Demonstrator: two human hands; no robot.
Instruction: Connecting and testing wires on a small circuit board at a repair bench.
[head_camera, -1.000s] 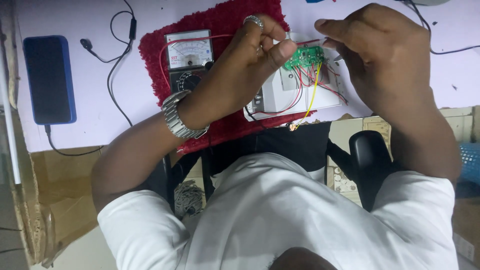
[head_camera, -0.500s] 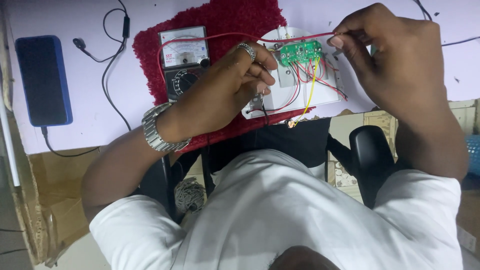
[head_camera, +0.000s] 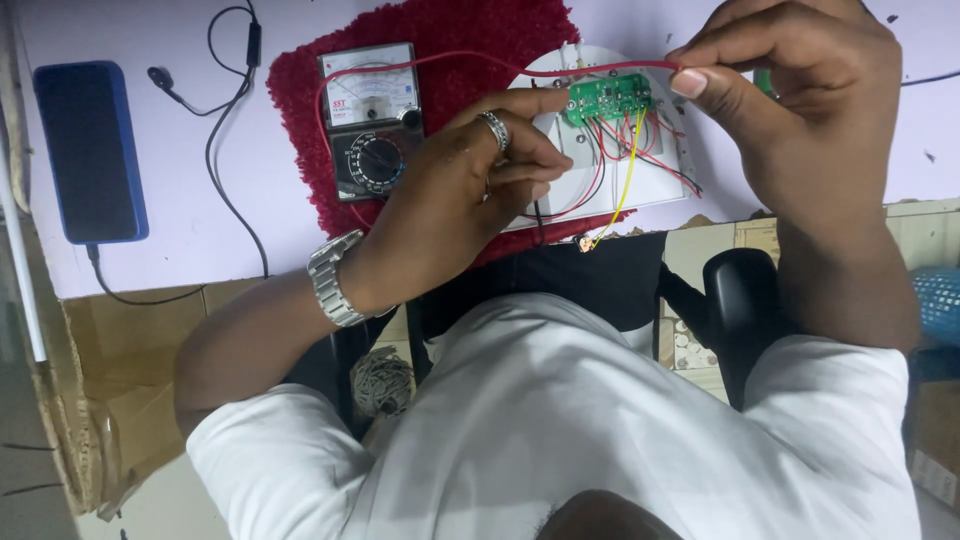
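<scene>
Lilac tabletop (head_camera: 190, 250) spreads beyond our white shirt, with a red mat (head_camera: 450, 40) on it carrying the analogue multimeter (head_camera: 372, 118) and a white housing (head_camera: 655, 175). Our left hand (head_camera: 470, 195) curls closed near the green circuit board (head_camera: 607, 97), apparently pinning a black lead (head_camera: 540, 215), while our right hand (head_camera: 790, 110) pinches the red probe wire (head_camera: 560, 60) just beside the board. We would do well to brace both wrists and touch one solder point only, away from the blue phone (head_camera: 88, 150).

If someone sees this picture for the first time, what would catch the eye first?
Probably the red mat at the top centre, with an analog multimeter lying on it. Just right of it, the left hand and right hand meet over a small green circuit board with red and yellow wires. A dark phone lies far left.
</scene>
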